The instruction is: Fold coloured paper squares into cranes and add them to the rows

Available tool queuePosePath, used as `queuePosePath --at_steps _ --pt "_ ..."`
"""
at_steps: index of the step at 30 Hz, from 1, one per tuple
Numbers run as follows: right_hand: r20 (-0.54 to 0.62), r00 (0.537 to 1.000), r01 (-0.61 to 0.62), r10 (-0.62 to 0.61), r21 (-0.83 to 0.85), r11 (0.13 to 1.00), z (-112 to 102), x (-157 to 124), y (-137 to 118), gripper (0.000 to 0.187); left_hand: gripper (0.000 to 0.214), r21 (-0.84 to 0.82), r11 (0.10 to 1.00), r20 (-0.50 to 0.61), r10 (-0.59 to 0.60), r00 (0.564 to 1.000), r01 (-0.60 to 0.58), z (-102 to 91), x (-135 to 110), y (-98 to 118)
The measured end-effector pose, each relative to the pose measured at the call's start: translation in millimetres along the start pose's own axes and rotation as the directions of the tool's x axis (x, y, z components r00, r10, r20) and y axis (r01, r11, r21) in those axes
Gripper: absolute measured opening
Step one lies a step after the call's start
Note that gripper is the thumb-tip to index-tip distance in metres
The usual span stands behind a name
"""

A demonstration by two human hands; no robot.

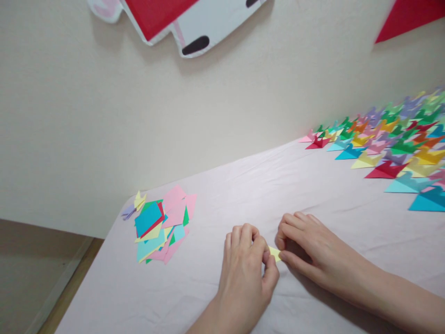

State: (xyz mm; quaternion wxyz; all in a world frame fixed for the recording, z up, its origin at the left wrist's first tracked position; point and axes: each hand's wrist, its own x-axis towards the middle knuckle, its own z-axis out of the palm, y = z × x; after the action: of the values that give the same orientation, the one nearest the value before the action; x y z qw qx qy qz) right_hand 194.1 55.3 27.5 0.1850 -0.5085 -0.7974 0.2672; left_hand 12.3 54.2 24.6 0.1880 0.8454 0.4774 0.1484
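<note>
While the left hand (246,264) pinches the pale-yellow paper piece (274,253) between thumb and curled fingers, the right hand (314,248) has its thumb tip touching the right end; its fingers are curled, can't tell if they grip. Paper sits directly between both hands, just right of the left one and mostly covered by it, down near the cloth-covered counter (225,195). Left of the left hand and farther out: loose pile of colored paper sheets (149,220), overlapping, blue one uppermost. Just past the pile: folded yellow piece (140,201) beside a folded purple piece (128,212). Beyond the right hand, to its right: rows of multicolored origami cranes (385,170), reaching the wall (208,116).
</note>
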Motion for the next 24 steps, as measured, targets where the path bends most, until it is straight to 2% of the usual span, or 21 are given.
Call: queuePosePath --at_steps 11,16,24 --pt "-0.01 1.0 0.011 -0.011 0.049 0.999 1.5 -1.0 4.6 0.013 0.013 -0.007 1.0 0.042 -0.008 0.999 0.008 -0.7 -2.2 2.9" --pt "-0.026 0.999 -0.031 0.032 0.05 0.998 3.6 -0.9 0.2 0.013 0.014 -0.049 0.998 0.045 -0.04 0.998 0.042 -2.2 -2.6 3.1" --pt "-0.067 0.997 -0.031 0.033 0.025 0.999 10.2 -2.4 -7.3 0.013 0.018 -0.119 0.993 0.037 -0.021 0.999 0.026 -1.2 -4.6 1.2"
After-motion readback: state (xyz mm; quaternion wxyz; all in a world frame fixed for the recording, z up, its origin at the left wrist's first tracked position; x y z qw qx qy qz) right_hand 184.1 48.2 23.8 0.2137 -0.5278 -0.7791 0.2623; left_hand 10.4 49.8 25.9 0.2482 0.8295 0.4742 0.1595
